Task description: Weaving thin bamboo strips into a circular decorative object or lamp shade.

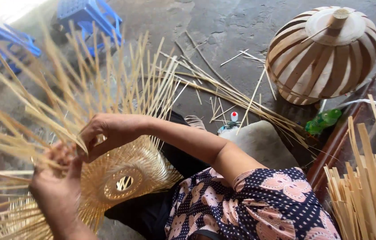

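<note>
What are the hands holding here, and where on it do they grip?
Both hands hold the half-woven bamboo piece by its loose splints near the woven rim: the right hand pinches splints with its fingers, and the left hand grips them just below.

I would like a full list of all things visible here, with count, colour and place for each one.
Woven bamboo piece: one, pale yellow, round with a hole in the middle, on the lap, long strips fanning up and left.
Loose bamboo strips: many, pale yellow, on the grey floor at centre.
Slatted bamboo shade: one, brown and cream, dome shape, top right.
Flat bamboo slats: a bundle, tan, lower right.
Plastic stools: two, blue, top left.
Small bottle: one, white with red cap, on the floor at centre.
Green bottle: one, lying right of centre.
Left hand: at the strips, lower left.
Right hand: pinching strips above the woven piece.
</note>
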